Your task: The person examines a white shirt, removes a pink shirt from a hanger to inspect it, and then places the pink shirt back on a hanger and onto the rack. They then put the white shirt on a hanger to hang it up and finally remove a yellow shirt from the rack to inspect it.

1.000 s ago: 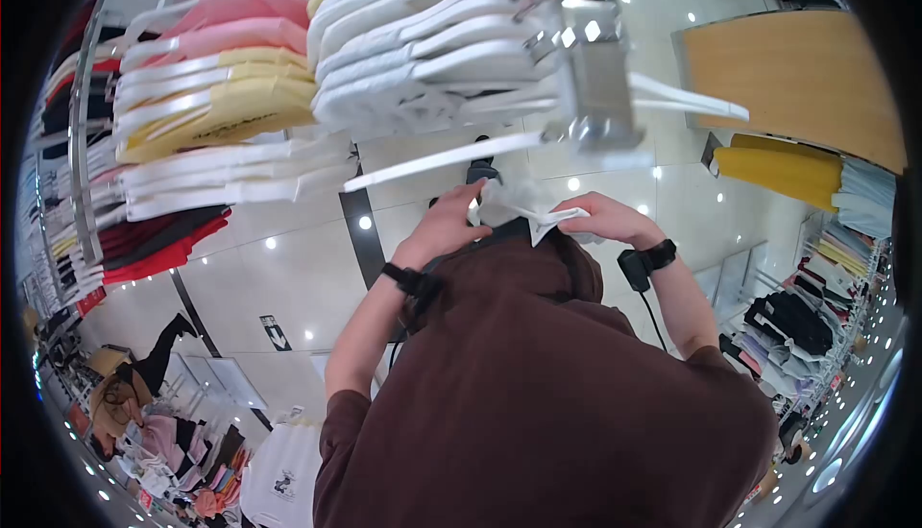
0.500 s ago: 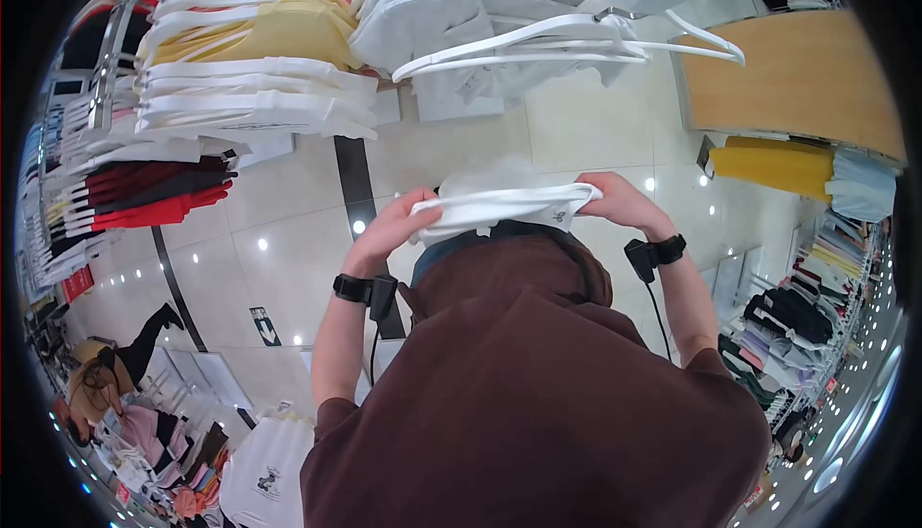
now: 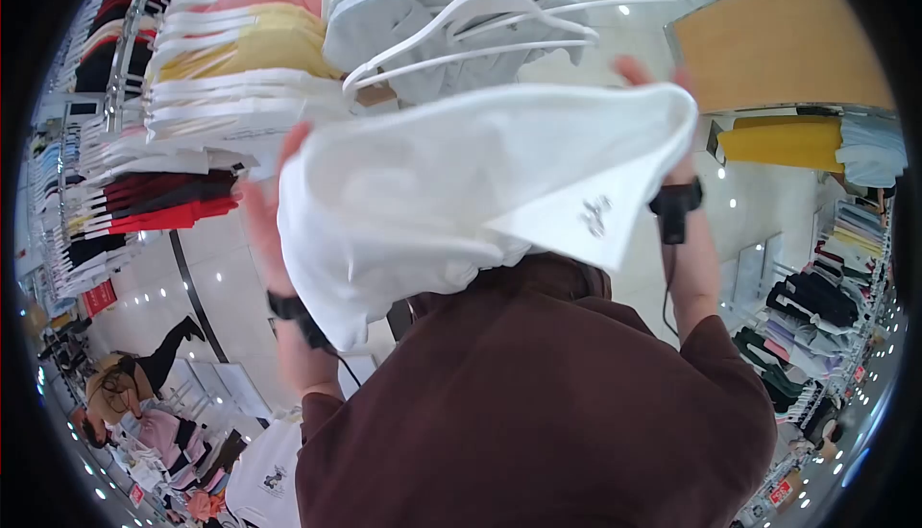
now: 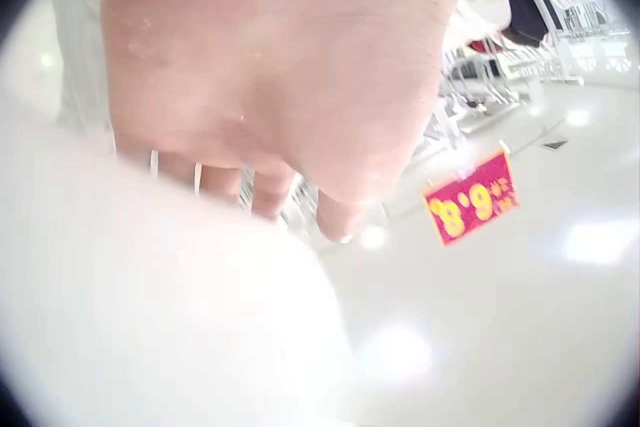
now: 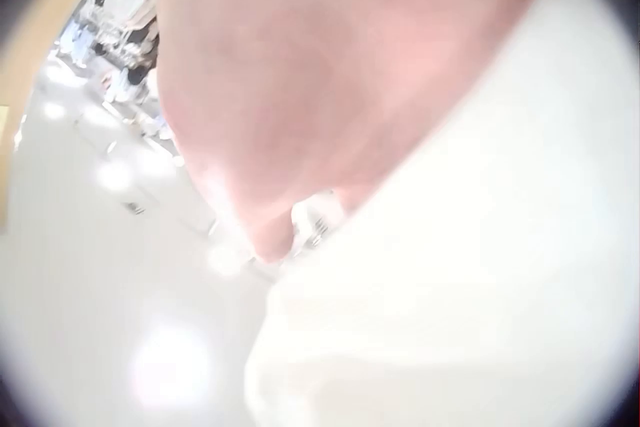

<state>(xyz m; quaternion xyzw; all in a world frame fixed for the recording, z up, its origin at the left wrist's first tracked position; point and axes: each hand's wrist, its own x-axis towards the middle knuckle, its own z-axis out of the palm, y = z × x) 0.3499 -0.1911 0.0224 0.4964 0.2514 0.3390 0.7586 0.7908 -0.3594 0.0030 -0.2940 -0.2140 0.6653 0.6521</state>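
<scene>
A white T-shirt (image 3: 413, 173), its wide opening spread into a loop, hangs in the air between my hands in the head view. A folded corner shows a small dark print. My left hand (image 3: 263, 221) is at its left side, thumb apart and fingers straight. In the left wrist view the palm (image 4: 270, 67) shows and the cloth covers part of the fingers. At the other end is my right hand (image 5: 300, 87), mostly behind the cloth; blurred straight fingers (image 3: 629, 70) rise past its edge in the head view. White hangers (image 3: 471, 53) hang just beyond the shirt.
A rail of pink, yellow and white shirts (image 3: 240, 48) stands ahead on the left. A wooden panel (image 3: 783, 43) is on the right, with yellow garments (image 3: 783, 144) below it. Another person (image 3: 115, 389) is at lower left. A red price sign (image 4: 472, 199) shows in the left wrist view.
My hands have moved apart and up with the white shirt, which has opened from a gathered strip into a wide loop. The fingers have straightened from their grip on its edges.
</scene>
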